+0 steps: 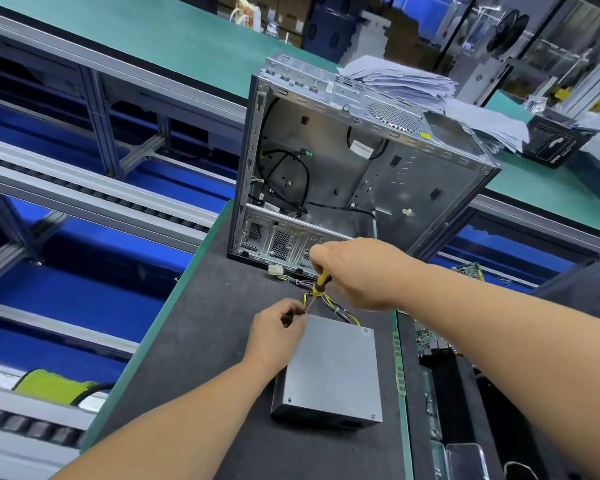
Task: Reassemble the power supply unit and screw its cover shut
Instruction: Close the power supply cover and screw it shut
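**Screwdriver at the far-left corner of the cover**

While the power supply unit (329,372) lies flat on the dark bench (201,327) with its grey cover (336,358) up, your right hand (357,271) grips a yellow-handled screwdriver (318,285), tip down at the cover's far-left corner. Your left hand (278,336) pinches there too, beside the wire bundle (340,311). Just beyond stands an open computer case (343,174).

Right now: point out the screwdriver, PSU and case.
screwdriver (318,284), head view, yellow handle below the right hand.
PSU (333,368), head view, middle of grey cover.
case (426,188), head view, bare inner side panel.
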